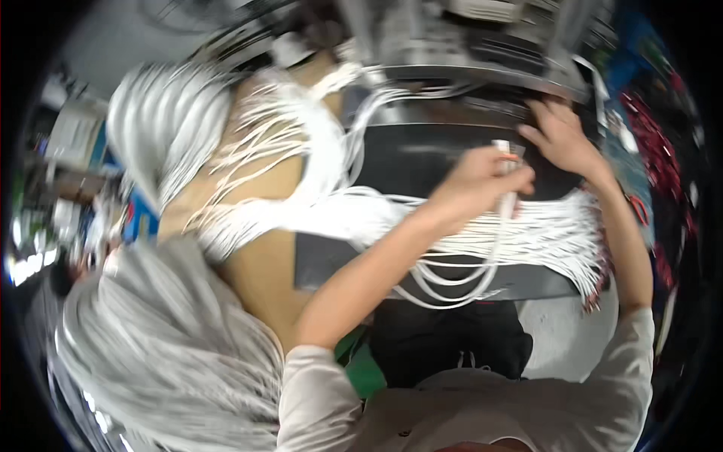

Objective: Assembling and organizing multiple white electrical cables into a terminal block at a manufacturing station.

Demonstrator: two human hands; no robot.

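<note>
My left hand (482, 181) is closed around a white cable, with a small white connector (501, 145) sticking up past the fingers. From that hand the cable (495, 252) hangs in a loop toward my body. Under my left forearm runs a wide bundle of white cables (542, 230), its reddish wire ends at the right. My right hand (563, 139) lies with its fingers apart at the front edge of a grey machine (482, 73). Some fingertips are blurred, and I see nothing in that hand.
A black mat (422, 154) covers part of the brown worktop (260, 275). Large coils of grey-white cable lie far left (169, 113) and near left (166, 331). More white cables (392, 98) reach the machine. Dark red wires (651, 143) hang at the right.
</note>
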